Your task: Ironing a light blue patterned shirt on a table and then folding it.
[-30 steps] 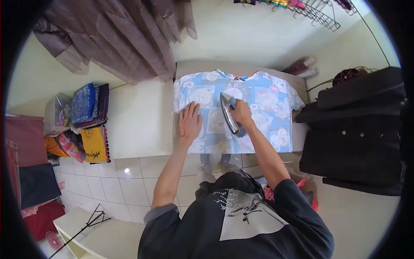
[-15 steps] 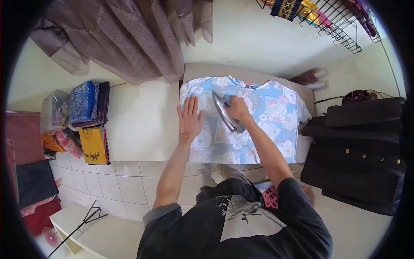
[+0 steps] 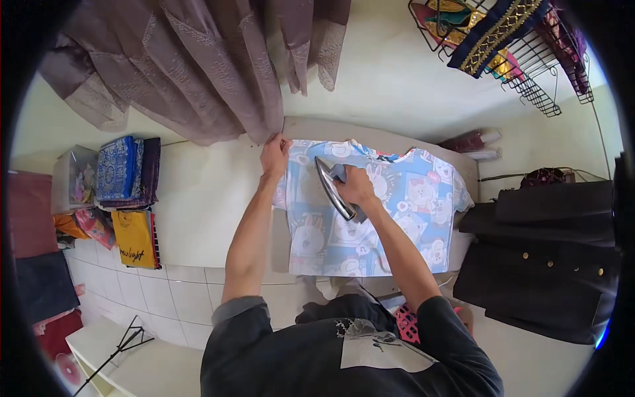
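Right hand [image 3: 355,186] clenched around the dark handle of an iron [image 3: 333,190] — fingers wrapped fully, the iron resting on a shirt [image 3: 397,218], its silver soleplate edge showing toward the left. Left hand [image 3: 274,156] lies at the shirt's far left corner, fingers together and pressing or pinching the cloth edge; whether it grips the fabric or only holds it flat cannot be told.

The shirt is pale blue with cartoon animal prints in square panels, spread flat on a cream ironing surface [image 3: 205,205], collar toward the far side, one short sleeve out to the right. The iron sits on its left half, near the far edge.

Around it — brownish curtains [image 3: 198,66] hang at the far left, just above the left hand. Folded coloured fabrics [image 3: 126,172] stacked at the left. A black jacket [image 3: 549,258] lies at the right, and a wire rack [image 3: 522,59] with cloths hangs far right.
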